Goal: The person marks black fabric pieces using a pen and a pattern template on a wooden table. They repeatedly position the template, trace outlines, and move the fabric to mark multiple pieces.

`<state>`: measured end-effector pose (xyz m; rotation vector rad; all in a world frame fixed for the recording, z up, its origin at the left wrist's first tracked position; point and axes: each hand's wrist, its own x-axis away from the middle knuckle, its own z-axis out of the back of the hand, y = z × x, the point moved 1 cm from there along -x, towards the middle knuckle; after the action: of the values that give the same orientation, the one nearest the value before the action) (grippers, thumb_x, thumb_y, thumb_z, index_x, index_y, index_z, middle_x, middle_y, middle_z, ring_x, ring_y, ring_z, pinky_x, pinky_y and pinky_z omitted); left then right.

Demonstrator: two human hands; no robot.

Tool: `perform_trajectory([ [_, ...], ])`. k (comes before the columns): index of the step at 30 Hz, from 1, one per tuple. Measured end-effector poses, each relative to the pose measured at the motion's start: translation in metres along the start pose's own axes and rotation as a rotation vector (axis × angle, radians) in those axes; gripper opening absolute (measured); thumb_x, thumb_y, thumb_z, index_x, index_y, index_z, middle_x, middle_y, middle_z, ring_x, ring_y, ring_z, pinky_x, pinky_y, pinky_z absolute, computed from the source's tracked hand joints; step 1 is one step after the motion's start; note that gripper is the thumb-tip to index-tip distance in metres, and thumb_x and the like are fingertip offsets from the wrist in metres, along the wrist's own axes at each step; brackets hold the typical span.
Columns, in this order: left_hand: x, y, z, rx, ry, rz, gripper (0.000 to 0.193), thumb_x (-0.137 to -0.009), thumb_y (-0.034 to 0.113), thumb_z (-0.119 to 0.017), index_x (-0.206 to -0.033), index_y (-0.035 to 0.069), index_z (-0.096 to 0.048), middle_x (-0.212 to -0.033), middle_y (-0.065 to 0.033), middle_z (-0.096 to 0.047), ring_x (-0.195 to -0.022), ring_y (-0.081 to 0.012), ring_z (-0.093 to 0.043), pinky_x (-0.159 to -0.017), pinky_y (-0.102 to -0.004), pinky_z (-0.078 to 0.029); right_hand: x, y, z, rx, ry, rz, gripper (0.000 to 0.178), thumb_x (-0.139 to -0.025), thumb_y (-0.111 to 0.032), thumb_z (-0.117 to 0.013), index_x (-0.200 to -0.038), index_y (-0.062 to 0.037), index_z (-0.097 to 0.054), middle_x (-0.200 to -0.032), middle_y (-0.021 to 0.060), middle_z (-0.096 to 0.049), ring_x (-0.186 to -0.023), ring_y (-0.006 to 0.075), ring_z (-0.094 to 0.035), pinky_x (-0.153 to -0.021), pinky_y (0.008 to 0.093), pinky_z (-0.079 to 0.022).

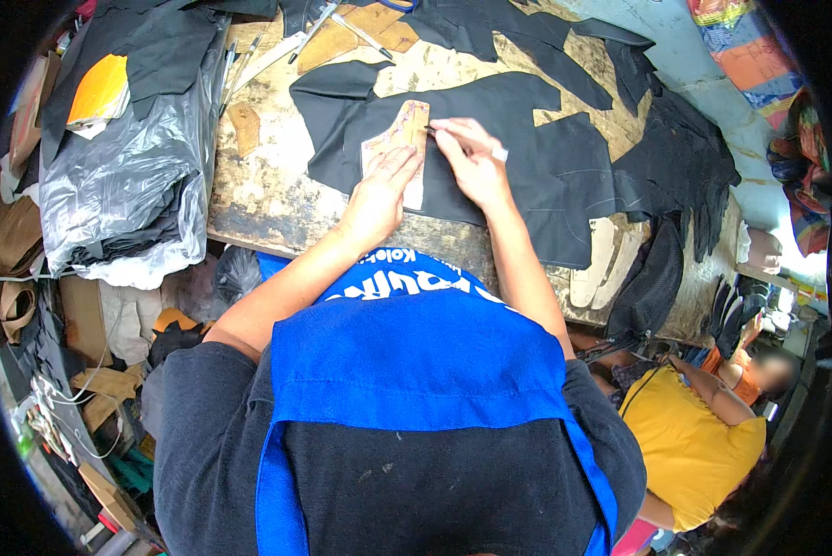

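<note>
A light tan cardboard pattern piece [413,119] with reddish marks lies on a sheet of black material [490,102], which is spread over the worktable. My left hand [382,193] rests on the pattern with its fingers stretched out flat, pressing on its lower middle. At the pattern's right edge, my right hand [476,167] is closed in a pinch round a slim pen [431,131]. Little of the pen shows beyond the fingertips. Faint pale lines run across the right part of the black sheet.
Black scraps [657,139] cover the table's right side, near pale pattern pieces [606,264]. Pens [314,32] and brown pieces [360,37] lie at the back. A plastic-wrapped black stack [129,204] stands left. A person in yellow [694,445] sits at lower right.
</note>
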<state>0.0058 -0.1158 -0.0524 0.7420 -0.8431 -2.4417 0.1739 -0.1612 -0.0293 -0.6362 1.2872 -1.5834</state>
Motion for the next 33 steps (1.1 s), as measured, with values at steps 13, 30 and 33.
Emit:
perform_trajectory([
  [13,-0.033,0.001,0.014,-0.173,-0.174,0.03,0.048,-0.07,0.003,-0.061,-0.118,-0.004,-0.055,-0.124,-0.0203,-0.053,-0.109,-0.0349,-0.05,-0.096,-0.039,-0.04,-0.065,-0.006,-0.021,0.273,-0.092,0.103,0.018,-0.079,-0.014,-0.067,-0.086,0.0027,-0.066,-0.068,0.0093,-0.066,-0.059,0.0108,-0.061,-0.056,0.0255,-0.049],
  [30,-0.054,0.006,0.031,-0.21,-0.385,0.173,0.059,-0.069,0.01,-0.068,-0.124,-0.003,-0.05,-0.134,-0.0199,-0.045,-0.121,-0.0297,-0.047,-0.101,-0.037,-0.036,-0.06,0.003,-0.015,0.358,0.189,0.026,0.015,-0.082,-0.011,-0.062,-0.082,0.0032,-0.066,-0.063,0.0106,-0.066,-0.057,0.014,-0.064,-0.055,0.0269,-0.049],
  [33,-0.056,0.006,0.033,-0.186,-0.442,0.207,0.059,-0.069,0.01,-0.068,-0.124,-0.003,-0.05,-0.134,-0.0203,-0.045,-0.123,-0.0291,-0.045,-0.102,-0.0364,-0.036,-0.057,0.008,-0.017,0.34,0.172,0.069,0.015,-0.083,-0.011,-0.061,-0.081,0.0039,-0.065,-0.063,0.01,-0.065,-0.057,0.013,-0.064,-0.055,0.0266,-0.05],
])
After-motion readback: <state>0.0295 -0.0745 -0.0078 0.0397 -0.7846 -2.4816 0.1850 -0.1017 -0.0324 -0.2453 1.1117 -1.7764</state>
